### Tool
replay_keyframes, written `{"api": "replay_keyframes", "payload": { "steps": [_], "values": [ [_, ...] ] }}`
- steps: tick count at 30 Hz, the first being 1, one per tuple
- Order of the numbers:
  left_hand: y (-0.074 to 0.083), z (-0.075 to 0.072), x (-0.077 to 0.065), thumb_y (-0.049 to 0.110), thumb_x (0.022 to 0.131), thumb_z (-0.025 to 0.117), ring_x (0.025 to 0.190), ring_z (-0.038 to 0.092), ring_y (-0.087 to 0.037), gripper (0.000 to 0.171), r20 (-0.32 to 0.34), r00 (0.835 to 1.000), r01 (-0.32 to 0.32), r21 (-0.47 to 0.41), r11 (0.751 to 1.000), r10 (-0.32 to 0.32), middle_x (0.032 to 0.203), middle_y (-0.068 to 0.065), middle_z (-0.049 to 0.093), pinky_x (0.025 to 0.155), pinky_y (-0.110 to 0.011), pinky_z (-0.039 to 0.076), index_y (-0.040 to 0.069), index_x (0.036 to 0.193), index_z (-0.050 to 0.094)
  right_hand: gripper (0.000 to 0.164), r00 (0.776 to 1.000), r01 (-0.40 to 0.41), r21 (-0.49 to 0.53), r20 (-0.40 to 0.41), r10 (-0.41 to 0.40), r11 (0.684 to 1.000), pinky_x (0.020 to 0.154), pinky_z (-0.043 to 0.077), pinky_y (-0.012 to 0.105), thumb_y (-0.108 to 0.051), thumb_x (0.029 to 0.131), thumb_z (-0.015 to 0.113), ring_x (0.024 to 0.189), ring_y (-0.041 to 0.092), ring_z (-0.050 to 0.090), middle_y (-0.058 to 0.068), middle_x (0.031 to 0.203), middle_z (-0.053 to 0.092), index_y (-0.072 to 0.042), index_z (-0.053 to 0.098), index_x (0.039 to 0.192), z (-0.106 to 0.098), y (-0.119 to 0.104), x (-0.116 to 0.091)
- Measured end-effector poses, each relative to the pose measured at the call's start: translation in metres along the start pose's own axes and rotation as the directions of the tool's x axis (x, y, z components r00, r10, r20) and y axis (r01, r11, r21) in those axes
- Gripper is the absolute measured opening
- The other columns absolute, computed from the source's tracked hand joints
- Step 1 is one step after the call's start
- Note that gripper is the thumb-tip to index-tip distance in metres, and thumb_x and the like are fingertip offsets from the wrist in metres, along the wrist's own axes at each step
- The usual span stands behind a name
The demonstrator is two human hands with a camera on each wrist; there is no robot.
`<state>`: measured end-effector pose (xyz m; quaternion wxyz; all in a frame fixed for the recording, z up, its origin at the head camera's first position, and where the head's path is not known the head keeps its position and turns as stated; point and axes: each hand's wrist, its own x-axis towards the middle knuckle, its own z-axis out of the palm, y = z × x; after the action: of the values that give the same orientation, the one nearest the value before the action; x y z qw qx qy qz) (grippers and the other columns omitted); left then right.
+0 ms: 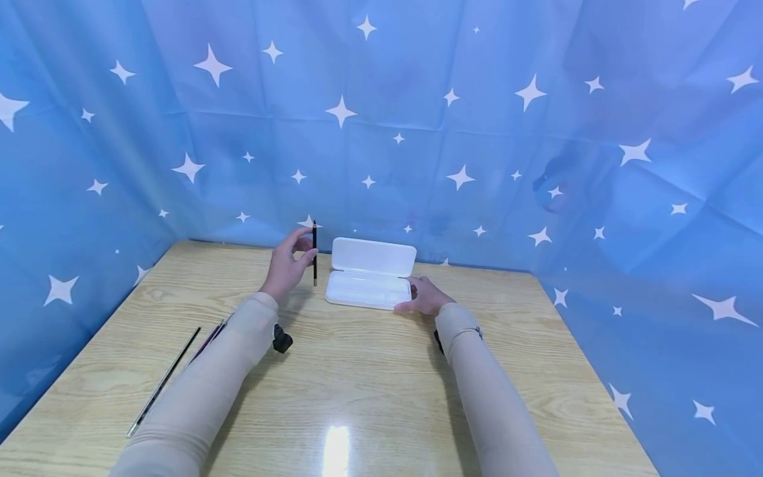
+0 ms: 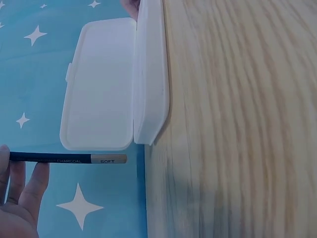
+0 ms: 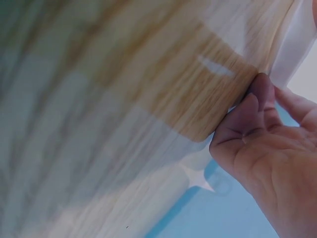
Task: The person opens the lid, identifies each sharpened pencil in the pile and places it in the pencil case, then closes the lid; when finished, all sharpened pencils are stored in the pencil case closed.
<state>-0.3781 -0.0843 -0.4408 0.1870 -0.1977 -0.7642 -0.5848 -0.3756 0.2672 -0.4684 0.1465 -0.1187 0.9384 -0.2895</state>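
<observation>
My left hand [image 1: 289, 265] pinches a dark charcoal pencil [image 1: 314, 255] between thumb and fingers, holding it upright left of a white pencil case [image 1: 366, 289]. In the left wrist view the pencil [image 2: 69, 158] bears the words CHARCOAL and SOFT near its light end. The case lies open, its lid [image 1: 373, 257] raised at the back, with nothing showing inside. At the case's right end, my right hand [image 1: 426, 297] grips it, thumb by the front corner. The right wrist view shows that hand's curled fingers [image 3: 252, 106] low on the table against the case's side [image 3: 292, 47].
More long thin pencils [image 1: 163, 384] lie on the wooden table [image 1: 357, 371] at the left, partly hidden by my left sleeve. A blue curtain [image 1: 393, 165] with white stars hangs right behind the case and along both sides.
</observation>
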Motion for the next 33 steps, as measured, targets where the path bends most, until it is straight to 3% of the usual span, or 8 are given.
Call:
{"api": "replay_keyframes", "payload": {
  "steps": [5, 11, 18, 23, 28, 33],
  "values": [
    [0.001, 0.007, 0.004, 0.001, 0.098, 0.065, 0.103, 0.064, -0.033, 0.045, -0.001, 1.000, -0.016, 0.029, 0.999, 0.016, 0.106, -0.018, 0.062, 0.080, -0.033, 0.061, 0.005, 0.142, 0.053, 0.065, 1.000, 0.025, 0.008, 0.005, -0.025, 1.000, 0.105, 0.040, 0.051, -0.039, 0.090, 0.079, 0.118, 0.030, 0.046, 0.016, 0.132, 0.047, -0.011, 0.052, 0.142, -0.001, -0.003, -0.002],
    [0.002, 0.016, 0.008, 0.004, 0.099, 0.064, 0.107, 0.063, -0.032, 0.045, 0.011, 1.000, -0.021, 0.059, 0.998, 0.020, 0.110, -0.017, 0.062, 0.081, -0.037, 0.060, 0.006, 0.143, 0.052, 0.072, 1.000, 0.026, 0.000, 0.011, -0.026, 1.000, 0.106, 0.040, 0.051, -0.040, 0.090, 0.079, 0.120, 0.029, 0.045, 0.016, 0.134, 0.046, -0.010, 0.048, 0.147, -0.002, -0.005, -0.004],
    [0.001, 0.027, 0.012, 0.004, 0.100, 0.064, 0.104, 0.063, -0.031, 0.045, 0.010, 0.999, -0.045, 0.061, 0.997, 0.044, 0.110, -0.018, 0.063, 0.080, -0.040, 0.060, 0.006, 0.143, 0.052, 0.068, 0.999, 0.036, -0.019, 0.015, -0.036, 0.999, 0.095, 0.042, 0.047, -0.037, 0.092, 0.077, 0.110, 0.028, 0.045, 0.015, 0.125, 0.047, -0.007, 0.048, 0.145, -0.002, -0.004, -0.005],
    [-0.002, 0.032, 0.014, 0.004, 0.100, 0.064, 0.103, 0.063, -0.030, 0.043, 0.011, 0.999, -0.042, 0.072, 0.997, 0.041, 0.108, -0.016, 0.064, 0.081, -0.041, 0.059, 0.007, 0.142, 0.054, 0.077, 1.000, 0.010, -0.008, 0.018, -0.009, 1.000, 0.099, 0.041, 0.047, -0.040, 0.091, 0.077, 0.115, 0.028, 0.045, 0.015, 0.132, 0.045, -0.009, 0.042, 0.152, -0.003, -0.004, -0.005],
    [-0.007, 0.037, 0.015, 0.000, 0.098, 0.065, 0.104, 0.063, -0.032, 0.044, 0.015, 0.998, -0.054, 0.097, 0.994, 0.053, 0.106, -0.016, 0.065, 0.082, -0.045, 0.058, 0.007, 0.140, 0.055, 0.081, 1.000, 0.010, -0.010, 0.017, -0.010, 1.000, 0.094, 0.041, 0.046, -0.042, 0.090, 0.078, 0.110, 0.027, 0.045, 0.014, 0.127, 0.046, -0.008, 0.040, 0.153, -0.003, -0.005, -0.006],
    [-0.013, 0.043, 0.014, -0.001, 0.097, 0.066, 0.106, 0.063, -0.034, 0.043, 0.031, 0.998, -0.051, 0.129, 0.990, 0.048, 0.106, -0.016, 0.065, 0.087, -0.049, 0.055, 0.006, 0.139, 0.056, 0.071, 1.000, 0.017, -0.001, 0.008, -0.017, 1.000, 0.094, 0.041, 0.046, -0.040, 0.090, 0.079, 0.109, 0.027, 0.045, 0.013, 0.124, 0.047, -0.010, 0.048, 0.146, -0.002, -0.005, -0.006]
  ]
}}
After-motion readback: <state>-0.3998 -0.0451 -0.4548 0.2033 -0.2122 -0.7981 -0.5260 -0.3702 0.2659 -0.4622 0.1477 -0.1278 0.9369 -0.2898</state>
